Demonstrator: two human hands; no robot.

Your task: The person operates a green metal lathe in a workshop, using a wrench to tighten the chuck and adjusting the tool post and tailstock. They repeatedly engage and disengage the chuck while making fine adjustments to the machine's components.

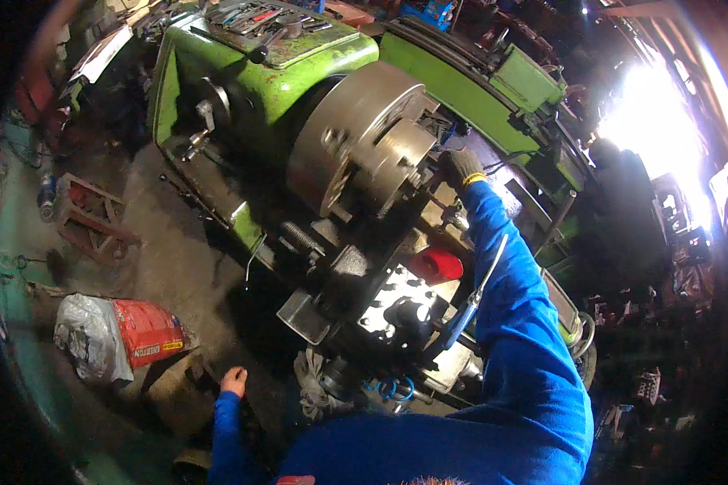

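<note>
A large lathe chuck (340, 129) with a round metal workpiece (404, 149) in its jaws faces me. My right hand (461, 166), in a dark knit glove with a yellow cuff, reaches to the workpiece's right side. Its fingers are in shadow, so their grip is unclear. My left hand (233, 381) is bare and low at the left, away from the machine, its fingers curled with nothing visible in them. Nearer me stands a bolted square tool post (396, 299). A red round object (437, 265) lies behind it. Beside my right sleeve is a blue-handled tool with a thin metal tube (463, 317).
The green lathe headstock (275, 97) bears a tray of hand tools (255, 31). A grey cloth or glove (311, 384) hangs near the carriage. On the floor at left are a red-and-white sack (150, 331) and a rusty metal frame (93, 218). Bright light glares at right.
</note>
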